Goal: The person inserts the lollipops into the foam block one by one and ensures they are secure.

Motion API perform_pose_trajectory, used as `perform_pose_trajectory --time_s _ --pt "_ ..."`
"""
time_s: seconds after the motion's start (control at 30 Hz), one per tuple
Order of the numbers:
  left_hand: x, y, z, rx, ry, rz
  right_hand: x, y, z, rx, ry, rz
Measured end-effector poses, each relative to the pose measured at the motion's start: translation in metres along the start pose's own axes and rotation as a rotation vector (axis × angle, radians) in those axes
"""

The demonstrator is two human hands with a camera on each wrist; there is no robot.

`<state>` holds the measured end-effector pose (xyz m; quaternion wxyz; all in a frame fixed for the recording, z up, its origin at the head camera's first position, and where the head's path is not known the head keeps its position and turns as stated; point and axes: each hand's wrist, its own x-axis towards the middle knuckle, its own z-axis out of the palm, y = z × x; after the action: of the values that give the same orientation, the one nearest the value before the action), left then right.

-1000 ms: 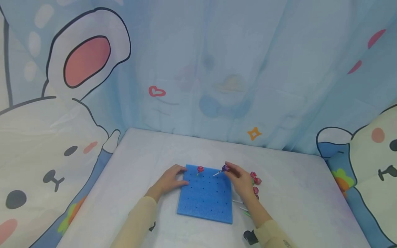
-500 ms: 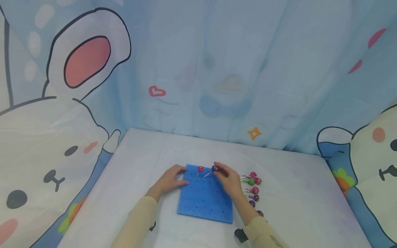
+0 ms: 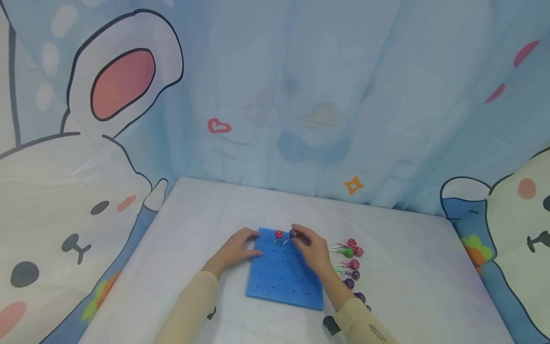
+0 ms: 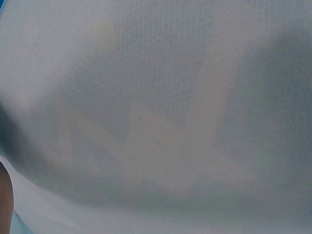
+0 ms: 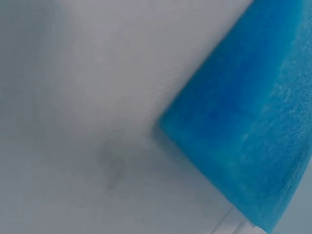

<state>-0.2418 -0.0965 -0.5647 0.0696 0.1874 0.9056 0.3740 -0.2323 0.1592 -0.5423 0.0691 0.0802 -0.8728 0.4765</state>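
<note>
Lollipop (image 3: 292,234) in right hand (image 3: 315,251), board (image 3: 283,277) under left hand (image 3: 235,248)

Clock = head view, board centre, 12 away from the person. Right hand pinches the purple-headed lollipop near 12, stick slanting down toward 7; can't tell if the tip is in a hole. Left hand has thumb and fingers spread, touching the board's edge at 10.

In the way: red lollipop (image 3: 279,234) stands in the board just to the held one's 9. Right forearm (image 3: 337,286) crosses the board's edge at 3–4, partly covering the loose lollipops (image 3: 354,264) on the white table (image 3: 399,258), spread from 2 to 4. Dark object (image 3: 331,326) beside the right sleeve (image 3: 361,320) at 5, partly hidden. Patterned curtain (image 3: 318,167) behind the table at 12.
</note>
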Motion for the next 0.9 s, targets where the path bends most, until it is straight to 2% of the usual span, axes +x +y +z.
perform_pose_trajectory --time_s 0.3,0.63,0.9 --pt "0.001 0.0 -0.001 0.005 -0.005 0.006 0.004 -0.003 0.007 0.082 0.007 0.073" --pt "0.001 -0.002 0.001 -0.001 0.001 0.024 0.003 -0.007 0.013 0.109 -0.042 0.147" --pt "0.001 0.0 0.0 0.005 -0.001 0.019 0.004 -0.007 0.012 0.085 -0.063 0.131"
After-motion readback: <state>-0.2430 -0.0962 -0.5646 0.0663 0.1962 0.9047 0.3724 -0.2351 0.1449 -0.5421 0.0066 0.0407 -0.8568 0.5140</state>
